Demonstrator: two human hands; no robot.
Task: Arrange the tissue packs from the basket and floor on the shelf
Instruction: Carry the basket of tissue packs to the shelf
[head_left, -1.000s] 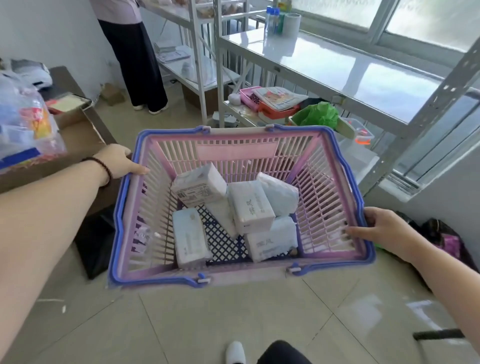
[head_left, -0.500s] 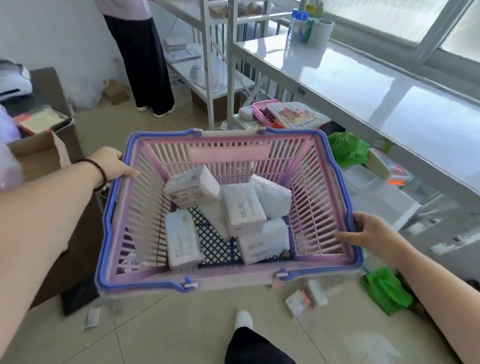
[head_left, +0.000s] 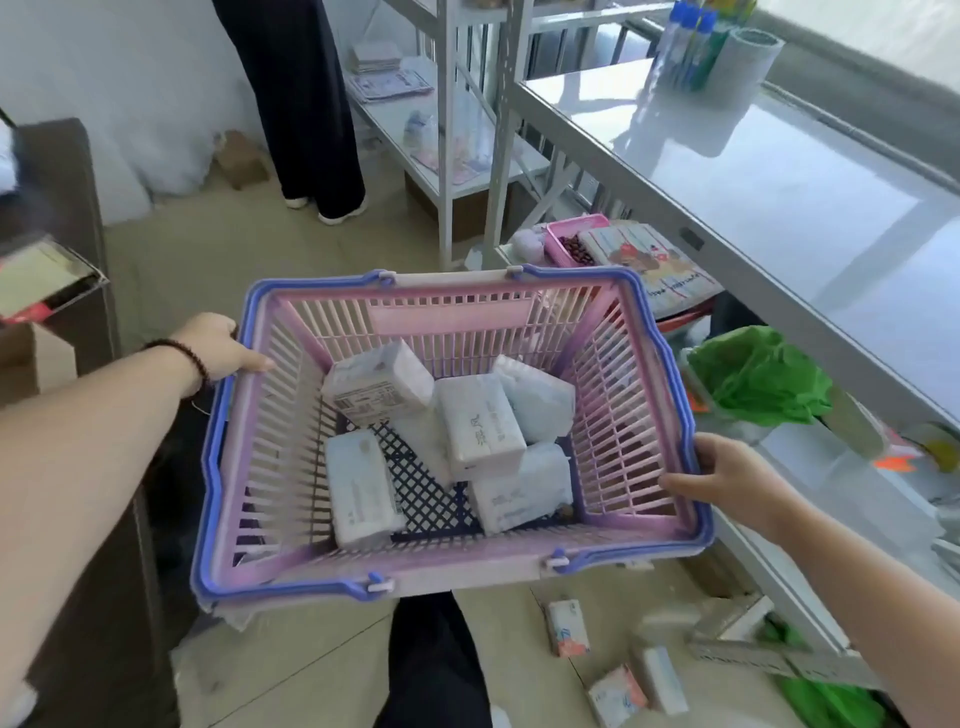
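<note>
I hold a pink basket (head_left: 291, 431) with a blue rim in the air in front of me. My left hand (head_left: 218, 345) grips its left rim and my right hand (head_left: 727, 475) grips its right rim. Several white tissue packs (head_left: 478, 426) lie loose in the bottom, some leaning on each other. Three more tissue packs (head_left: 566, 626) lie on the floor below the basket's right corner. The white metal shelf (head_left: 779, 197) runs along the right, its glossy top level beside the basket.
A person in dark trousers (head_left: 306, 104) stands at the far shelving. A green bag (head_left: 758, 379), a pink tray (head_left: 571, 239) and a clear box sit on the lower shelf level. A brown cabinet (head_left: 67, 218) with boxes is on the left. Bottles (head_left: 696, 41) stand on the shelf top.
The basket has been carried toward the shelf while my view tilted down. The shelf top now looms closer on the right, and packs on the floor have come into sight.
</note>
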